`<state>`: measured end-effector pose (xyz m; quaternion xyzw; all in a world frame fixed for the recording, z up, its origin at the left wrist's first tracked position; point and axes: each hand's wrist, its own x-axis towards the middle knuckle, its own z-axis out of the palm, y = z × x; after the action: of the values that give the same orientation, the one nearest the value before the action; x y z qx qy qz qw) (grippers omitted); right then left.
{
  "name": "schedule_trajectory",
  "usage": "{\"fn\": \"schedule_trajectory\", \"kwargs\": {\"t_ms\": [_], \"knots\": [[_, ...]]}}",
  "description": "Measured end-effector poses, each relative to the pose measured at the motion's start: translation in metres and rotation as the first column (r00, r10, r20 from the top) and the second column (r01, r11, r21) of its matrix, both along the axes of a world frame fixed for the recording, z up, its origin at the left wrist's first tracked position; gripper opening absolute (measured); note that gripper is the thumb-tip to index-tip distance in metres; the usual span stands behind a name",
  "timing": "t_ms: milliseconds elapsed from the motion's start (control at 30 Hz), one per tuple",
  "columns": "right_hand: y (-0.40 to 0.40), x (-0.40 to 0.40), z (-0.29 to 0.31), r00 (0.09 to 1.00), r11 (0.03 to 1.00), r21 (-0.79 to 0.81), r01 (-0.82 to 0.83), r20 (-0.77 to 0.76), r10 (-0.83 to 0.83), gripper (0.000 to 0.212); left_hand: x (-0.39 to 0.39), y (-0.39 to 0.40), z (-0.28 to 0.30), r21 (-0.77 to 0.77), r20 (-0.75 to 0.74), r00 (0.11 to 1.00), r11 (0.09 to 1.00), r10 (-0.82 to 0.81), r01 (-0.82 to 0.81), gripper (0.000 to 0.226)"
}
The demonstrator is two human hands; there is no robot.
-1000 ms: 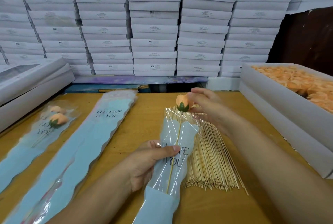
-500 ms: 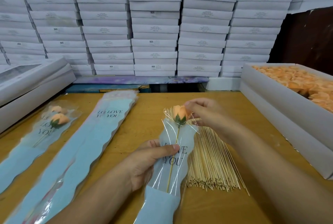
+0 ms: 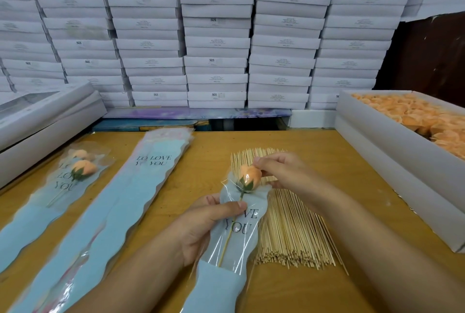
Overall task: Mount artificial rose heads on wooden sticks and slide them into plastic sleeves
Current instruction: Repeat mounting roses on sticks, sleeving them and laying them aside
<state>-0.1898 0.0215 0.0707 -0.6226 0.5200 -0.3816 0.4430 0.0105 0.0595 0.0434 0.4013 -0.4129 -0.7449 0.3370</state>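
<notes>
An orange rose head (image 3: 247, 177) with a green calyx sits on a wooden stick (image 3: 228, 239) inside a clear and pale blue plastic sleeve (image 3: 221, 280) printed "LOVE YOU". My left hand (image 3: 208, 222) grips the sleeve at its middle, thumb on top. My right hand (image 3: 279, 174) pinches the tip of the rose head at the sleeve's open top. A bundle of bare wooden sticks (image 3: 292, 232) lies on the table just right of the sleeve.
A stack of empty sleeves (image 3: 118, 202) lies left of centre. Finished sleeved roses (image 3: 80, 169) lie at the far left. A white box of orange rose heads (image 3: 412, 119) stands at the right. White boxes (image 3: 216, 36) are stacked behind the wooden table (image 3: 302, 292).
My right hand has pushed the rose head down toward me, so the head now lies inside the sleeve's top instead of above it. My left hand has kept its hold.
</notes>
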Motion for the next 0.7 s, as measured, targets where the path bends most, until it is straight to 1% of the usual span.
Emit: {"fn": "schedule_trajectory", "kwargs": {"t_ms": [67,167,200,267,300,333,400,433,533,633,700], "knots": [[-0.0003,-0.0007,-0.0009,1.0,1.0,0.007,-0.006,0.019,0.006,0.022,0.0002,-0.0011,-0.0004,0.009,-0.002,1.0,1.0,0.007,-0.007,0.016],[0.0,-0.0019,-0.0021,0.998,1.0,-0.003,-0.003,0.06,0.003,0.014,0.0004,-0.0018,-0.0017,0.018,0.002,1.0,1.0,-0.002,0.002,0.022],[0.0003,-0.0023,-0.0022,0.997,1.0,-0.006,0.002,0.071,-0.002,0.013,-0.0001,-0.0013,-0.0013,0.02,0.006,1.0,1.0,0.005,-0.005,0.028],[0.0014,-0.0019,-0.0014,0.997,1.0,-0.003,-0.004,0.081,0.004,0.013,-0.0003,-0.0012,-0.0025,0.027,0.009,0.998,0.998,0.055,-0.056,0.048],[0.0013,-0.0015,-0.0005,0.997,1.0,0.003,-0.017,0.075,0.016,0.014,-0.0004,-0.002,-0.0025,0.03,0.013,0.997,0.997,0.07,-0.07,0.054],[0.0012,-0.0008,0.0003,0.997,0.999,0.011,-0.03,0.066,0.029,0.015,-0.0006,-0.0021,-0.0013,0.024,0.008,0.998,0.998,0.061,-0.061,0.051],[0.0029,0.0002,-0.0004,0.998,0.999,0.009,-0.043,0.045,0.043,0.017,-0.0012,-0.0014,-0.0008,0.02,-0.008,1.0,1.0,0.002,-0.002,0.035],[0.0028,0.0006,-0.0007,0.999,0.999,0.001,-0.04,0.035,0.04,0.017,-0.0004,-0.002,-0.0017,0.014,-0.007,1.0,1.0,-0.011,0.011,0.033],[0.0037,0.0019,-0.0012,1.0,1.0,0.0,-0.01,0.021,0.01,0.018,0.0014,-0.003,-0.0051,-0.003,0.009,1.0,1.0,0.001,-0.001,0.045],[0.0046,0.003,-0.0002,1.0,1.0,0.01,-0.009,0.017,0.009,0.021,0.001,-0.0026,-0.0028,0.017,-0.005,1.0,1.0,0.012,-0.012,0.056],[0.0052,0.0033,0.0004,1.0,1.0,0.014,-0.012,0.021,0.012,0.023,0.0006,-0.0025,-0.0025,0.035,-0.018,1.0,0.999,0.016,-0.015,0.059]]}}
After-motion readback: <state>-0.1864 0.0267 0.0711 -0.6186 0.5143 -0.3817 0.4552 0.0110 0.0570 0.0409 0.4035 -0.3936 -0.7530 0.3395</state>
